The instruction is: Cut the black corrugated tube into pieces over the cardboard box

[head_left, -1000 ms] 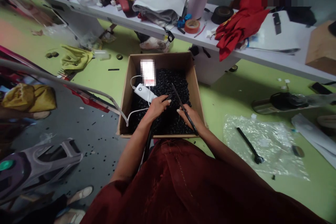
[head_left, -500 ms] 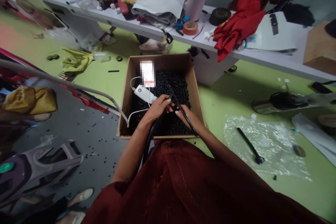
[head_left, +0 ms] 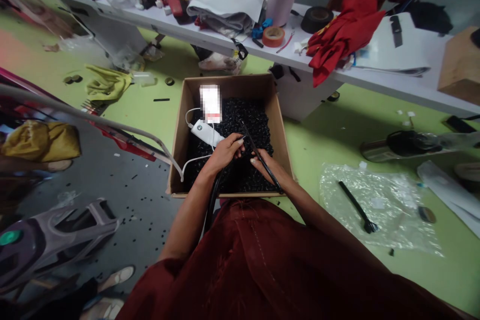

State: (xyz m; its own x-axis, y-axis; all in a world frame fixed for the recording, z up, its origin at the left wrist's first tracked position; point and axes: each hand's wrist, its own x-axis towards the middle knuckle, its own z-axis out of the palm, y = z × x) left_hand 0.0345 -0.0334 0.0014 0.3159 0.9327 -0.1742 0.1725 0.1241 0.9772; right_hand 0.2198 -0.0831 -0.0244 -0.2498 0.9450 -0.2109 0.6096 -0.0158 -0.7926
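Observation:
Both hands are over a cardboard box (head_left: 282, 135) holding many small black pieces (head_left: 249, 110). My left hand (head_left: 227, 152) has its fingers pinched round the end of a black ribbed tube (head_left: 213, 200) that runs down under the forearm. In my right hand (head_left: 267, 164) is a long thin black rod (head_left: 264, 160), slanting from the box's middle to its near right edge; the fingers are bent round it. The two hands are close together. A white power strip (head_left: 205, 132) with a white cable lies in the box, left of my left hand.
Behind the box runs a white shelf (head_left: 168, 22) with tape rolls, a red cloth (head_left: 339, 35) and bags. On the green table, right, are a plastic bag (head_left: 337, 210) with a black tool on it and a metal flask (head_left: 378, 150). Another person's feet show lower left.
My left fingertips have shifted slightly at the tube's end. My right hand and the rod are almost where they were; the view has moved a little.

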